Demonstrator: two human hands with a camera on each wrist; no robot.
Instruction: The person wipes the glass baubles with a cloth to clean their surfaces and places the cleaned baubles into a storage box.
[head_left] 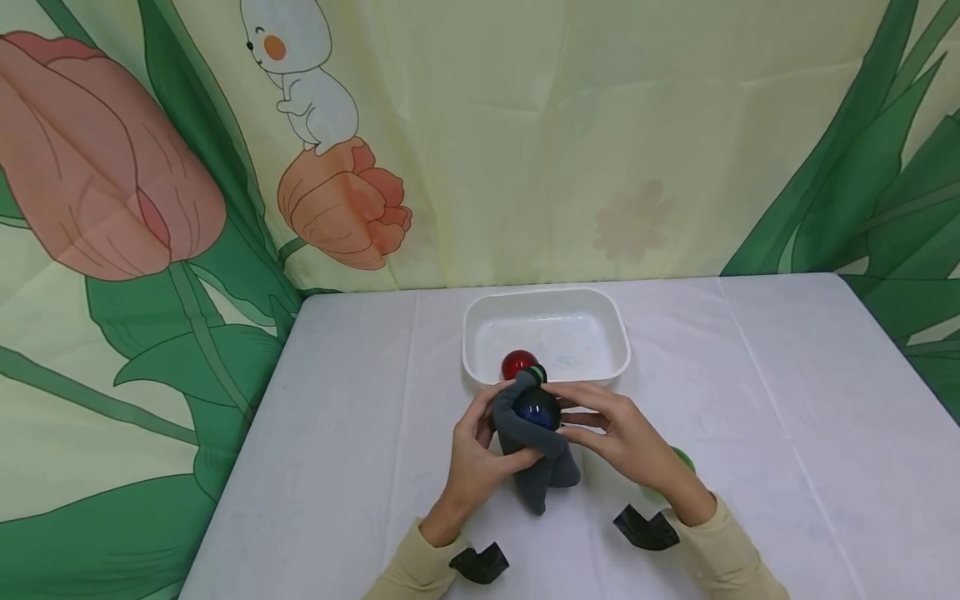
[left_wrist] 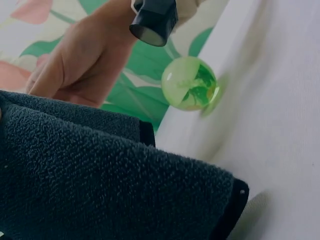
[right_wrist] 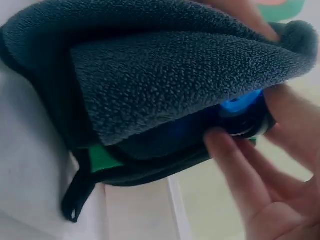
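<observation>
A dark grey-blue terry cloth (head_left: 534,479) is wrapped partly around a shiny blue ball (head_left: 538,408), above the table near the tray's front. My left hand (head_left: 476,462) grips the cloth from the left, its thumb across the front. From the right, my right hand (head_left: 618,429) holds the ball with thumb and fingertips. In the right wrist view, the blue ball (right_wrist: 242,105) peeks out below a fold of the cloth (right_wrist: 150,85), whose edge has a dark binding and a loop.
A white tray (head_left: 621,354) stands behind the hands, with a red ball (head_left: 516,363) at its front left. A clear green ball (left_wrist: 190,83) sits on the white-covered table (head_left: 337,417), partly hidden under the right forearm in the head view. A printed curtain (head_left: 510,150) hangs behind.
</observation>
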